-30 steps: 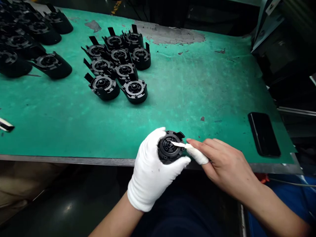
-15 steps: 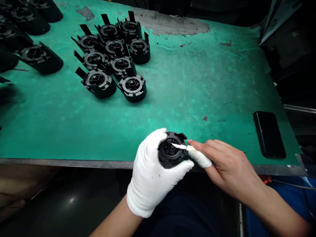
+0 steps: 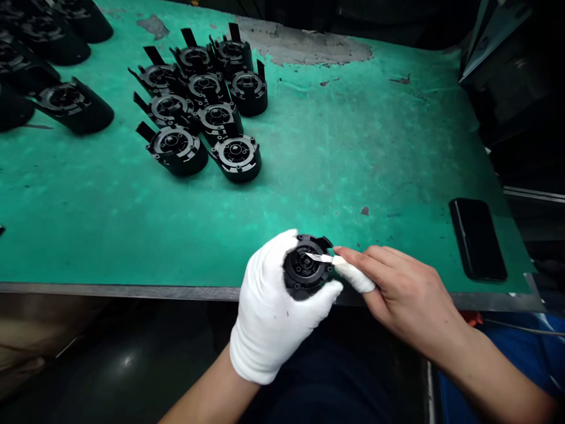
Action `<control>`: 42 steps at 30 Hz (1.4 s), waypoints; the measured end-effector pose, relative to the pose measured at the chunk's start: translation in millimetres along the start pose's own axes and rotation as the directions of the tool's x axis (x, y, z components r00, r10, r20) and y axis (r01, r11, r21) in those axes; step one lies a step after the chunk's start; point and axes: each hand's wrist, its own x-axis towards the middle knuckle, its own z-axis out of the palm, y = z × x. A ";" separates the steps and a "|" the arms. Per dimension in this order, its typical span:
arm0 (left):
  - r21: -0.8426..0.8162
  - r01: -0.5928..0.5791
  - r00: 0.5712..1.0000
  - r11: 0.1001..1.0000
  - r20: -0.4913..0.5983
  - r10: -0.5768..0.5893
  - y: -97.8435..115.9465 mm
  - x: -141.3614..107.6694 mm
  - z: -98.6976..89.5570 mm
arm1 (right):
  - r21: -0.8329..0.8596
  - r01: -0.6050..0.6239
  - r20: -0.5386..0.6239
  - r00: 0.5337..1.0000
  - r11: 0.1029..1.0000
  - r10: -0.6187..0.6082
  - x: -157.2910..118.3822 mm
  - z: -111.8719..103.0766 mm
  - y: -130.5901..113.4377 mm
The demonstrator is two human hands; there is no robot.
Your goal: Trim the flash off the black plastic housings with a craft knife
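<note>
While your gloved left hand (image 3: 267,315) keeps a part-open grip around the black round part (image 3: 304,277) at lower centre, covering its left edge, its ringed face turns upward. The slim blade (image 3: 318,258) points left, slightly up, its tip contact unclear, its rear hidden in your right hand's (image 3: 404,288) pinched grip.

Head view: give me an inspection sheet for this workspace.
Surface: green bench top, with a worn grey patch along the far edge.
Job's things: black round part; thin blade, tip over the part's middle, contact unclear; more black parts grouped beyond.
Clutter: dark phone near the right end.
Hands: gloved left hand holds the part; right hand, thumb covered in white, holds the blade.
Cables: thin cord-like line, lower right.
Surroundings: dark; blue thing, lower right.
</note>
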 end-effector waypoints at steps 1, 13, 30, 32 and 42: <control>0.009 -0.009 1.000 1.000 -0.017 0.009 0.8 0.2 1.0 | -0.013 -0.015 -0.013 1.000 1.000 0.015 1.6 1.0 -1.1; 0.016 0.001 0.997 1.000 -0.079 0.000 1.4 -1.3 4.8 | 0.164 -0.010 0.048 0.999 0.986 0.002 -20.3 -11.4 4.6; 0.019 0.001 0.990 1.000 -0.139 0.001 12.6 3.3 8.0 | 0.007 -0.097 0.062 0.993 0.995 0.097 -34.2 -3.6 -5.7; 0.016 -0.001 0.990 1.000 -0.140 0.004 13.7 4.1 7.7 | -0.045 -0.108 0.027 0.994 0.993 0.109 -33.2 -2.0 -7.7; -0.030 -0.062 0.998 0.998 -0.021 0.061 1.3 4.9 -5.1 | 0.173 -0.136 -0.039 0.989 0.975 0.145 -26.9 -12.9 -4.7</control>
